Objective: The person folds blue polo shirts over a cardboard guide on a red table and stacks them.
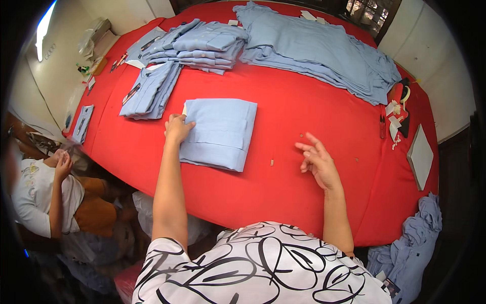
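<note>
A folded light-blue shirt [217,134] lies on the red-covered table [298,197] in front of me. At its left edge my left hand [177,129] is closed, the thumb over the fabric and the other fingers curled by the side. A sliver of white card [185,109] shows at the shirt's upper left corner, just above that hand. My right hand [320,162] is above the table to the right of the shirt, its fingers spread and holding nothing.
Folded shirts [207,45] are stacked at the far left, with more shirts [152,91] nearer. A wide pile of blue garments [314,50] covers the far side. Scissors [382,126], a tape dispenser [405,96] and a white board [420,157] lie right. A person [45,197] sits left.
</note>
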{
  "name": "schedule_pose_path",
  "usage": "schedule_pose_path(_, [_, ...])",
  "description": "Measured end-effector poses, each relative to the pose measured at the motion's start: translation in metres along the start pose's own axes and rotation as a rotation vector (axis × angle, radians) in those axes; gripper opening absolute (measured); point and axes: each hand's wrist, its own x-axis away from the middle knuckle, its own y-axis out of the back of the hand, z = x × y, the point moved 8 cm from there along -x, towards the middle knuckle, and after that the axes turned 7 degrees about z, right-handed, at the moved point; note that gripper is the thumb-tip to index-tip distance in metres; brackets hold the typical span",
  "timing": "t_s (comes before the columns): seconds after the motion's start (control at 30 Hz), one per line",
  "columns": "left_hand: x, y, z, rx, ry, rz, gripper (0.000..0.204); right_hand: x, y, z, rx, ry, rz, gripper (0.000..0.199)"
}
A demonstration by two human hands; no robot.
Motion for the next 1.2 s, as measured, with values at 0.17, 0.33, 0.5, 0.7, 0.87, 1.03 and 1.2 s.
schedule_pose_path(0.17, [0.015, 0.0, -0.014, -0.004, -0.013, -0.093, 0.046, -0.014, -0.013, -0.004, 0.326, 0.01, 0.021, 0.056])
schedule_pose_path(0.33, [0.051, -0.025, -0.025, 0.41, -0.038, -0.025, 0.032, -0.038, -0.055, 0.059, 0.875, 0.421, -0.261, 0.062])
schedule_pose_path(0.5, [0.093, -0.041, -0.063, 0.243, -0.189, -0.198, 0.028, -0.083, -0.062, -0.014, 1.595, 0.28, -0.308, 0.073])
schedule_pose_path(0.7, [0.131, -0.05, -0.054, 0.238, -0.171, -0.119, 0.028, -0.063, -0.049, 0.03, 1.231, 0.396, -0.202, 0.043])
schedule_pose_path(0.87, [0.178, -0.036, -0.084, 0.092, -0.249, -0.174, 0.028, -0.03, -0.035, 0.042, 0.931, 0.424, -0.293, 0.026])
schedule_pose_path(1.03, [0.18, -0.052, -0.171, 0.147, -0.875, -0.365, 0.051, -0.046, -0.031, 0.009, 0.618, 0.256, -0.332, 0.019])
schedule_pose_path(1.2, [0.168, -0.112, -0.186, -0.078, -0.838, -0.147, 0.089, -0.04, -0.037, 0.001, 0.862, 0.464, -0.348, 0.014])
